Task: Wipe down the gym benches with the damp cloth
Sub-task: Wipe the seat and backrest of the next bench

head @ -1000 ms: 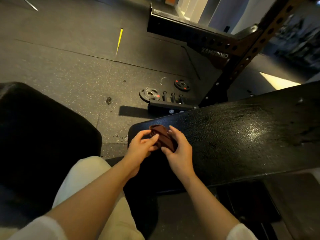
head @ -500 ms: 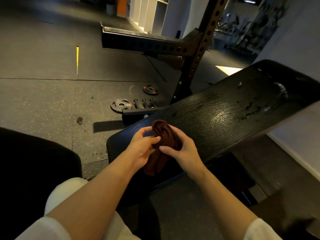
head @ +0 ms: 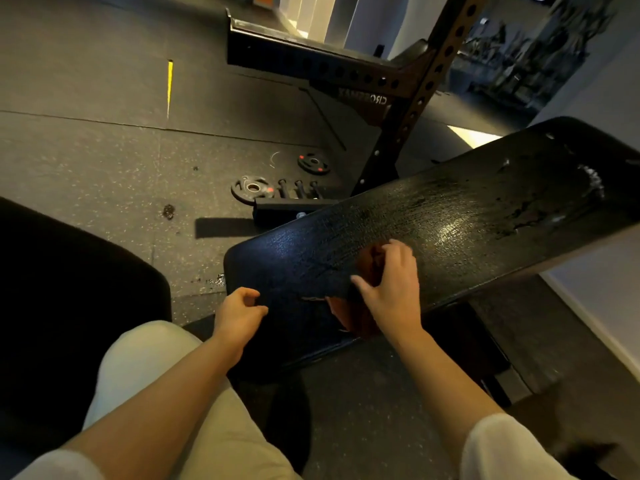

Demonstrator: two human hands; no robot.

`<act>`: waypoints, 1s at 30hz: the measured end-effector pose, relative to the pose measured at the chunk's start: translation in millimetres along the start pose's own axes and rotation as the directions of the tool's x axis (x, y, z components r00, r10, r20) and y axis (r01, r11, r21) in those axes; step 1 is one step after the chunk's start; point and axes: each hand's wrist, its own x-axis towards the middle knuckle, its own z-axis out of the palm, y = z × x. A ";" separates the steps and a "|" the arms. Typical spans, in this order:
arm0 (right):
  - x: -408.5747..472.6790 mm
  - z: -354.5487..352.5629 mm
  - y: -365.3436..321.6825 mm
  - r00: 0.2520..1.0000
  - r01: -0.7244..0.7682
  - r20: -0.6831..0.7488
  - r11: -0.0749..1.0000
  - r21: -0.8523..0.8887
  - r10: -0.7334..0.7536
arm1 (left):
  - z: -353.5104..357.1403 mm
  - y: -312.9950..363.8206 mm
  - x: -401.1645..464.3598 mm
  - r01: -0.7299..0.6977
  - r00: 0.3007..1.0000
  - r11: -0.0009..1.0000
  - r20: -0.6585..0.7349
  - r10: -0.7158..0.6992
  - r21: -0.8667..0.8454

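I am looking down from the head camera at a long black padded gym bench, the desk (head: 450, 216) I am wiping, running from near my knees up toward the right. Its vinyl skin is finely cracked and grained, shining wetly in patches, with scuffed, peeling spots toward the far end.

My right hand (head: 391, 289) is lying on the near part of the pad, its fingers (head: 401, 247) curling over a dark reddish-brown cloth (head: 372, 263) and gripping it against the surface. The cloth is bunched under the palm, and a loose tail of it is hanging over the near edge of the pad below my wrist.

My left hand (head: 239, 313) is hovering just off the rounded near end of the pad, fingers loosely curled and holding nothing, apart from the cloth.

I am judging the cloth to be light, soft and limp, likely clinging a little because it is damp; it should slide easily on the slick vinyl but snag where the skin is torn. Holding it flat under a spread palm, with the dangling tail gathered in, looks like the best grip.

Beyond the pad, a speckled rubber floor (head: 104, 161) is carrying two small weight plates (head: 251, 188) and a perforated steel rack upright (head: 415, 98). Another dark pad (head: 69, 289) is sitting at my left.
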 end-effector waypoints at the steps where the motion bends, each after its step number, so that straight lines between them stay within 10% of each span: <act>1: -4.2 9.4 -0.1 0.994 0.071 0.096 0.990 -0.125 -0.059 | -1.0 -3.6 -0.4 0.012 1.000 1.000 0.018 -0.012 0.021; 6: -30.9 45.8 -6.5 0.923 0.349 0.296 0.860 -0.373 -0.246 | -8.0 -12.3 7.8 0.108 0.994 0.994 -0.019 -0.108 0.012; 13: -29.8 97.0 -49.8 0.880 0.354 0.424 0.889 -0.289 -0.212 | -5.2 -16.3 10.9 0.174 0.980 0.985 -0.099 -0.174 -0.008; 20: -32.1 146.7 -86.8 0.605 0.604 0.691 0.793 -0.074 -0.396 | -11.9 -17.3 5.9 0.034 0.999 0.980 -0.032 -0.028 0.196; 24: -39.0 107.9 -61.3 0.664 0.609 0.601 0.788 -0.089 -0.445 | -9.0 -8.0 -11.6 -0.250 0.968 0.811 0.157 0.195 0.529; 30: -40.2 26.4 -7.6 0.800 0.495 0.498 0.837 -0.235 -0.333 | 39.8 14.5 -38.6 -0.563 0.827 0.569 0.412 0.383 0.600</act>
